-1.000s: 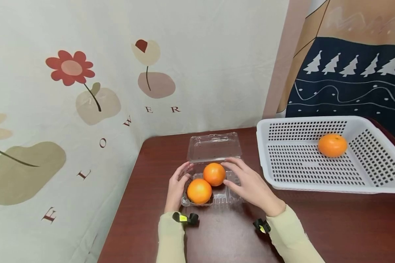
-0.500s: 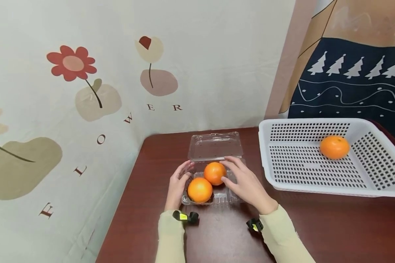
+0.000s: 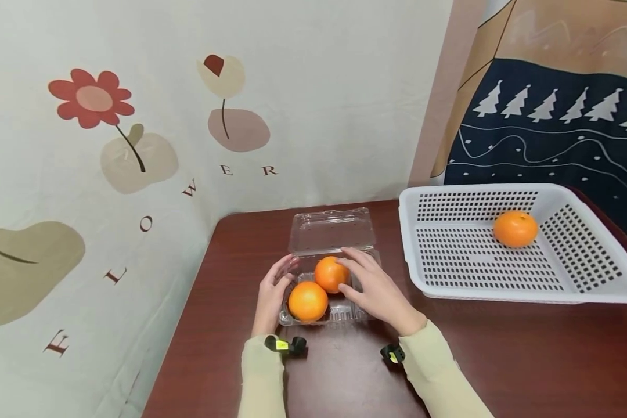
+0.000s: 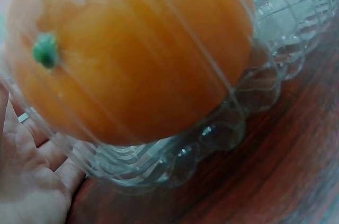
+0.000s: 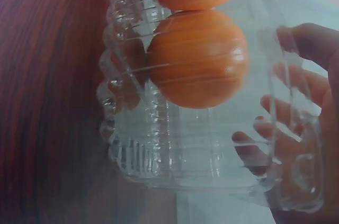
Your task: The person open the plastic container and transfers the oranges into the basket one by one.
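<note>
A clear plastic clamshell box (image 3: 343,314) stands on the table with its lid (image 3: 333,230) folded back away from me. Two oranges sit in it side by side, the near-left orange (image 3: 307,302) and the far orange (image 3: 331,274). My left hand (image 3: 266,302) is at the box's left side; in the left wrist view its fingers (image 4: 32,155) show beside the clear wall. My right hand (image 3: 378,293) reaches over the box's right side, fingers spread and relaxed around the far orange. In the right wrist view those fingers (image 5: 280,113) show through the plastic, apart from the fruit.
To the right stands a white perforated basket (image 3: 449,289) with one orange (image 3: 515,229) inside. A printed cloth (image 3: 313,116) hangs behind the dark red wooden table (image 3: 339,371) and along its left side.
My right hand has shifted slightly left, closer over the far orange. My left hand stays beside the box, and the oranges keep their places in it. The head view has swung a little.
</note>
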